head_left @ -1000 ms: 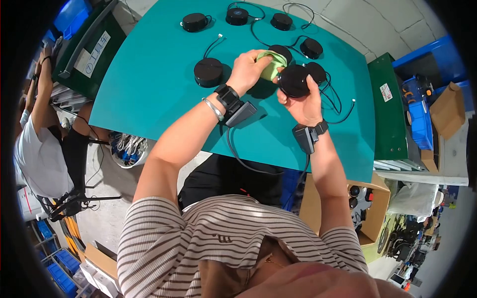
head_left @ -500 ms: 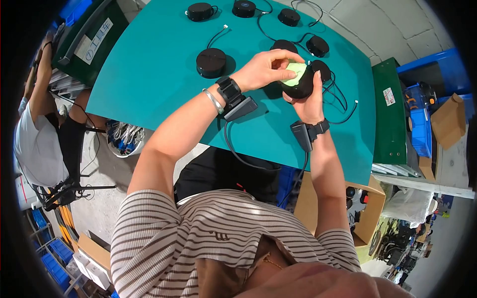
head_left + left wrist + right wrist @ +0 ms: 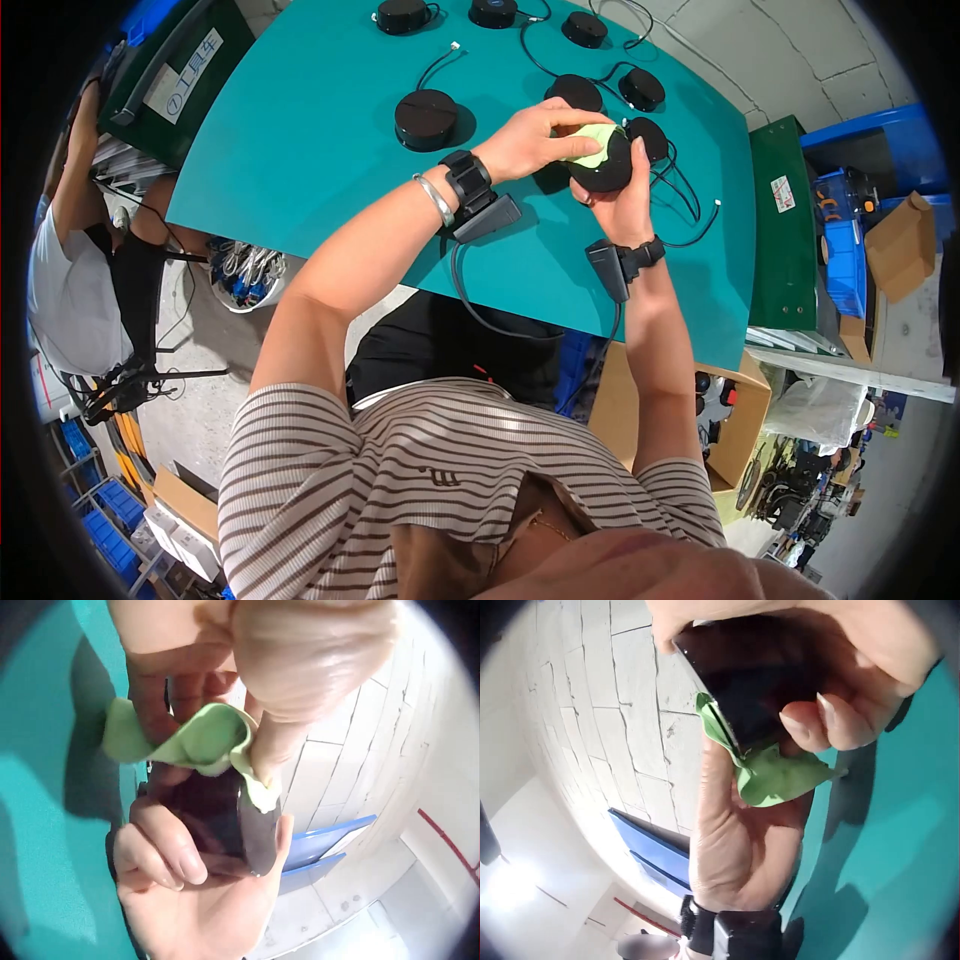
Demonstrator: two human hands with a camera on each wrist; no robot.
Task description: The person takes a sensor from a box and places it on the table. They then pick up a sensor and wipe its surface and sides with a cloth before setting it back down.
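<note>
The right hand (image 3: 622,208) grips a round black puck-like device (image 3: 604,176) above the teal table, fingers and thumb around its sides. The left hand (image 3: 528,142) pinches a light green cloth (image 3: 597,133) and presses it on the device's face and edge. In the left wrist view the cloth (image 3: 202,739) lies folded between left thumb and fingers, over the rim of the dark device (image 3: 217,814). From the right wrist view, the cloth (image 3: 780,776) wraps the lower edge of the glossy device (image 3: 754,679).
More black round devices lie on the teal table (image 3: 330,130), one at the left (image 3: 426,120), one just behind the hands (image 3: 574,93), several farther back with thin cables. A green cabinet (image 3: 783,225) borders the right side; a cardboard box (image 3: 745,425) stands below.
The left hand has moved right with the cloth, from beside the held device onto it. The right hand has tilted the device. The head view has shifted slightly.
</note>
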